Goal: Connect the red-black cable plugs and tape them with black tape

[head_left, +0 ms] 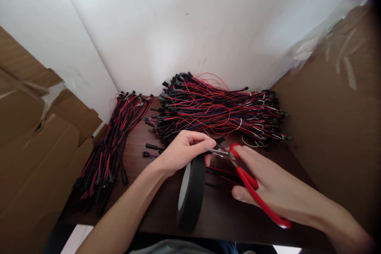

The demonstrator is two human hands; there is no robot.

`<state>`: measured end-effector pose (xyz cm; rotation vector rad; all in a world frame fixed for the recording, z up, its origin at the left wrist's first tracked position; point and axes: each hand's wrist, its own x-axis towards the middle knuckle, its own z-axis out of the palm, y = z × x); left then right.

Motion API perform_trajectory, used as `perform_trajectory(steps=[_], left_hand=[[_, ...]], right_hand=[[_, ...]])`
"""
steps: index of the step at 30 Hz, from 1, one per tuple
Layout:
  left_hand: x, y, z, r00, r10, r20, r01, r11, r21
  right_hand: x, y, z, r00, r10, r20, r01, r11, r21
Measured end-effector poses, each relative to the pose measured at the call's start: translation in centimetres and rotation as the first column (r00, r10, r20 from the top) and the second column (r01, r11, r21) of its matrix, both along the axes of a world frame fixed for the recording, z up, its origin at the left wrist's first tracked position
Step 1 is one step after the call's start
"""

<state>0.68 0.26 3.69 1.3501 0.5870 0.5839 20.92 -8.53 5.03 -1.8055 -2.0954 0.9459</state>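
My left hand (187,149) is closed, its thumb and fingers pinching the loose end of a black tape roll (193,196). The roll hangs below that hand, its pale inner core turned to the left. In my right hand (264,182) are red-handled scissors (251,194), their blades parted and pointing left at the tape by my left fingertips. Whether the blades touch the tape I cannot tell. Some red and black wires (222,172) lie on the table under and between my hands, partly hidden by them.
A large heap of red and black wires with connectors (214,107) lies at the back against the white wall (166,20). A smaller wire bundle (113,143) is at the left. Cardboard (32,147) stands on the left, and a brown panel (333,107) on the right.
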Motion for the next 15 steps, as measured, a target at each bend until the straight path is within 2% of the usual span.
perform_trajectory(steps=[15], left_hand=[[0.3, -0.4, 0.0, 0.999, -0.011, 0.053, 0.015, 0.997, -0.072]], right_hand=[[1.1, 0.1, 0.4, 1.000, 0.016, -0.021, -0.015, 0.998, 0.057]])
